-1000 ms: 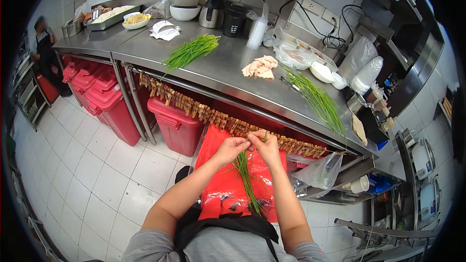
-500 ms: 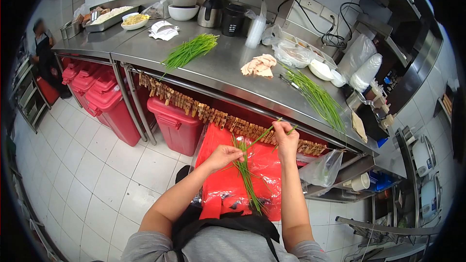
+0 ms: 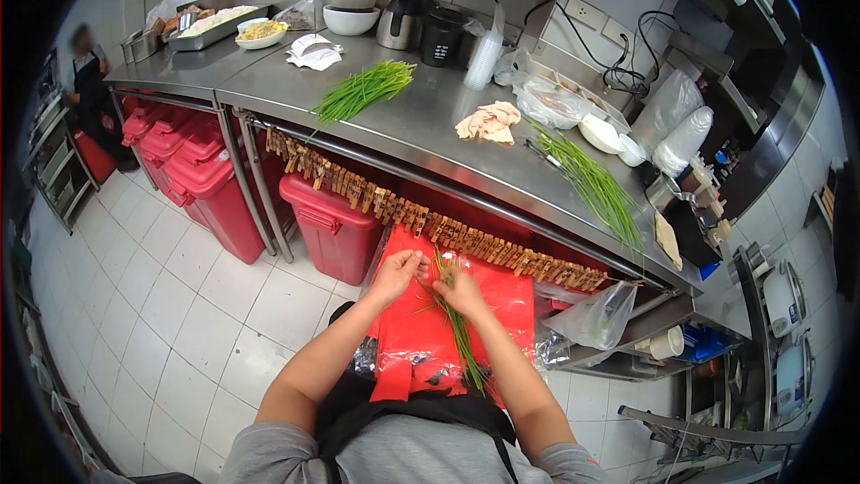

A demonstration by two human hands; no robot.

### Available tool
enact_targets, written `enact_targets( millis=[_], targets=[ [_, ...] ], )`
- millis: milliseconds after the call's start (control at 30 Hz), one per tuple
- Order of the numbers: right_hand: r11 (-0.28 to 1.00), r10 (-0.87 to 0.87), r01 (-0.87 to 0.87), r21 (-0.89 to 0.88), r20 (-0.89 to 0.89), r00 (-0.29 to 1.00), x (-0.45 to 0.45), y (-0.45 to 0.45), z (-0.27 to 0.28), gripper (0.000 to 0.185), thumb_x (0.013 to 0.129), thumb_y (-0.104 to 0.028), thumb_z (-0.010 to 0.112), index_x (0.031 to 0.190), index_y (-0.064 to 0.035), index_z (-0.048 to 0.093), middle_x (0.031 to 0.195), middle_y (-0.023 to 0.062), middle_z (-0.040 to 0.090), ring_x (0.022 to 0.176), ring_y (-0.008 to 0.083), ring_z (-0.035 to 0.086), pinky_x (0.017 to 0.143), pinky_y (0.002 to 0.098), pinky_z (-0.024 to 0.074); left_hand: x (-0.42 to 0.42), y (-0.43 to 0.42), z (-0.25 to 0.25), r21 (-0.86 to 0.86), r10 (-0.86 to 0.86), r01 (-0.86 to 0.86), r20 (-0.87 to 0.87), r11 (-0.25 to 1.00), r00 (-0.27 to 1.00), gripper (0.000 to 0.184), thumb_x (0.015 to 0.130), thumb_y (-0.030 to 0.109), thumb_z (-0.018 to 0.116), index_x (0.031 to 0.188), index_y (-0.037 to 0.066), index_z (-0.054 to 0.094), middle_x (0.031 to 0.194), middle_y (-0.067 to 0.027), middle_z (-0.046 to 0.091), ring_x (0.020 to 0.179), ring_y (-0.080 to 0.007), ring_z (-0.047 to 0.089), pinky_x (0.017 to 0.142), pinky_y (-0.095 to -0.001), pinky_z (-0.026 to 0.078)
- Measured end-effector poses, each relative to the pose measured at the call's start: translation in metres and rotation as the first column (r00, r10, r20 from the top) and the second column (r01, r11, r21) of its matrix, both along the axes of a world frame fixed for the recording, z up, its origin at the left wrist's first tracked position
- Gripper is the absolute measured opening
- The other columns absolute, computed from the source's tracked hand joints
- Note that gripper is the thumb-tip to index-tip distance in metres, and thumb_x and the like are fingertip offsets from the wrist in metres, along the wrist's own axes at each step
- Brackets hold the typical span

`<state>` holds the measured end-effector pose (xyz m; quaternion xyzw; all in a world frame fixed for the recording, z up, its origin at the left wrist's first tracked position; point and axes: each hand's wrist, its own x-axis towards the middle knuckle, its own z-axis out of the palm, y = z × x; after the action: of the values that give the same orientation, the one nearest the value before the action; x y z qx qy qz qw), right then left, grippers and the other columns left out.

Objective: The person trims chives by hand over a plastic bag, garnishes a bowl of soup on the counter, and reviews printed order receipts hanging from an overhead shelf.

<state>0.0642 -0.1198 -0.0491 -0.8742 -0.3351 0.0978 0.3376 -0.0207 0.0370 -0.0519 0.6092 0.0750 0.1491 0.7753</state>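
In the head view, my right grip, raised aside half a second ago, is now down at the slender green stems lying on glossy, creased red plastic. My left grip curls beside them; whether either is clenched on a stem, I cannot tell.

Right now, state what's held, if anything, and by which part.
Cannot tell: right hand is over the chives near their far end, left hand beside them.

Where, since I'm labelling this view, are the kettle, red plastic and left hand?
Kettle [image 3: 394, 31]: head view, steel body.
Red plastic [image 3: 408, 332]: head view, bare patch between forearms.
Left hand [image 3: 399, 275]: head view, its middle.
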Motion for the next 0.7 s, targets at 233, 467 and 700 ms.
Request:
enact_targets(
  millis=[233,467,700],
  targets=[
    [0.999,0.021,-0.02,-0.04,0.042,0.999,0.012,0.014,-0.036,0.021,0.077,-0.019,0.068,0.087,-0.0003,0.063,0.066,0.0081,0.062,0.063,0.0161,0.059,0.059,0.0326,0.0465,-0.001,-0.003,-0.005,0.044,0.174,-0.173,-0.018,0.984,0.985,0.028,0.094,0.024,0.048,0.099,-0.001,0.058,0.086,-0.0045,0.061,0.075,-0.0096,0.057,0.071,-0.024,0.046],
    [0.967,0.081,0.105,0.232,-0.67,0.738,0.016,-0.001,0.055,0.014,0.082,-0.02,0.065,0.082,-0.0058,0.064,0.051,-0.0071,0.045,0.041,0.0022,0.032,0.039,0.0202,0.0226,-0.006,-0.015,0.023,-0.251,-0.015,-0.011,-0.101,0.968,0.995,0.023,0.089,0.023,0.057,0.104,0.006,0.06,0.095,-0.0024,0.062,0.08,-0.0083,0.058,0.066,-0.022,0.046],
    [0.966,0.177,0.005,0.259,-0.673,0.719,0.006,-0.007,0.076,0.014,0.082,-0.021,0.065,0.084,-0.0066,0.064,0.051,-0.0087,0.043,0.041,0.0017,0.029,0.039,0.0207,0.0195,0.007,-0.009,0.023,-0.166,-0.015,0.006,-0.056,0.986,0.998,0.018,0.084,0.02,0.064,0.093,0.005,0.064,0.079,0.0003,0.063,0.068,-0.0055,0.056,0.058,-0.0191,0.046]
  ],
)
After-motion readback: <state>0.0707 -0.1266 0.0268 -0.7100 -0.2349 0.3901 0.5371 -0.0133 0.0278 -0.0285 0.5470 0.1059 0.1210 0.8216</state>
